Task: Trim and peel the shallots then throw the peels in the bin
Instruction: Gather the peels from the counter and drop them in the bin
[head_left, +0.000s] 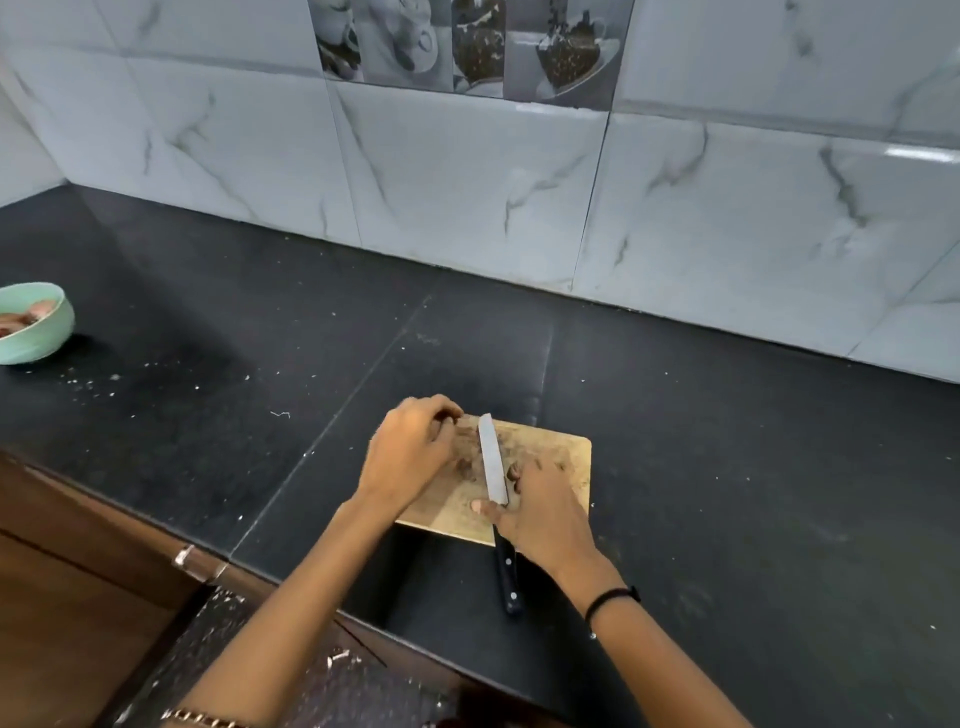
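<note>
1. Shallot peels (467, 462), brown scraps, lie scattered on the wooden cutting board (566, 467), mostly on its left half.
2. Left hand (410, 447) sits over the peels at the board's far left corner, fingers curled down; cannot tell whether it holds any.
3. Right hand (545, 514) rests on the board's near side, fingers loose and spread, gripping nothing.
4. Knife (492, 462) lies flat between the hands, black handle overhanging the dark tabletop (727, 467).
5. Green bowl (36, 338) holding shallots (39, 310) stands far left, well apart.
</note>
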